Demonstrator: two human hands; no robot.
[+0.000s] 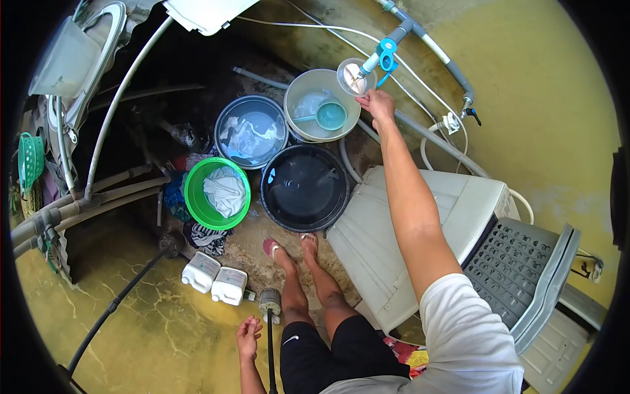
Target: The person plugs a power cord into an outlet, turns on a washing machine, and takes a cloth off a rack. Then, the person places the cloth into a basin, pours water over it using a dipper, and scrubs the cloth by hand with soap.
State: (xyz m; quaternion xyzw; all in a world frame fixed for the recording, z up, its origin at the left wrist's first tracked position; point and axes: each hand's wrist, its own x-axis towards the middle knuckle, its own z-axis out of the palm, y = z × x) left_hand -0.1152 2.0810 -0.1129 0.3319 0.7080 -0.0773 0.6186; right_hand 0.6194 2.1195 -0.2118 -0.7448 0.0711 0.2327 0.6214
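Observation:
My right hand reaches forward, its fingers closed on the rim of a clear plastic tub. Something whitish lies in the tub, directly beneath the mouth of a tap with a blue handle. Just below is a large pale bucket of water, in which a teal dipper floats. My left hand hangs low beside my leg, fingers loosely bent with no object visible in them. Nearest to it are a black cable or hose and two white jugs.
A grey basin holds water and pale cloth. Beside it stand a dark basin of water and a green basin with white cloth. A washing machine is at my right; pipes run along the left.

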